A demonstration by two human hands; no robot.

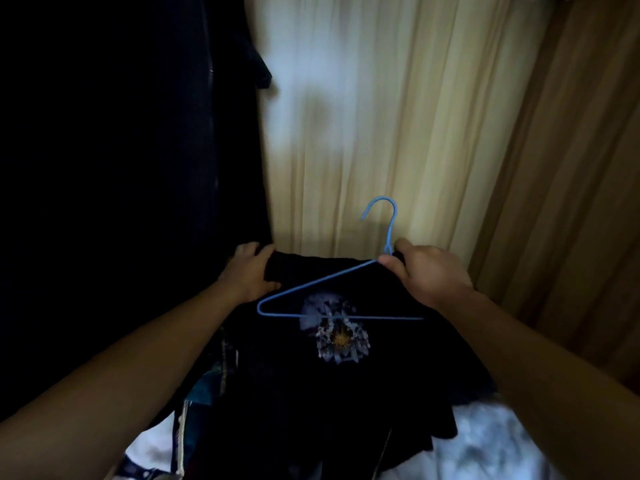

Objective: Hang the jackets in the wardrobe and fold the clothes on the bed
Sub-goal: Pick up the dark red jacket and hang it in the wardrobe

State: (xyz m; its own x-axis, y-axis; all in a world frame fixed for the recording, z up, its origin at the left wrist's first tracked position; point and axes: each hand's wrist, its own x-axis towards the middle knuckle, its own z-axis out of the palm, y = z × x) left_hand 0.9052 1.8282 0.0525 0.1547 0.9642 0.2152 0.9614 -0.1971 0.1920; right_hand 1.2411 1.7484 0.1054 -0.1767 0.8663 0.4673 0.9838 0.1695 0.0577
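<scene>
1. The dark hanging clothes (121, 168) on the left are lost in shadow and cut off by the top and left edges. Their kind and number cannot be told.
2. The black garment (346, 393) runs out past the bottom edge, its cut is unclear, and its printed motif is blurred.
3. The blue hanger (322, 282) has its right shoulder and corner hidden behind the right hand (426, 271) gripping its neck.
4. The left hand (247, 271) has its fingertips tucked out of sight over the garment's top edge.
5. The bed (485, 445) is a pale blur, cut off at the bottom.
6. A patterned cloth (207, 393) is mostly covered and too dim to identify.
</scene>
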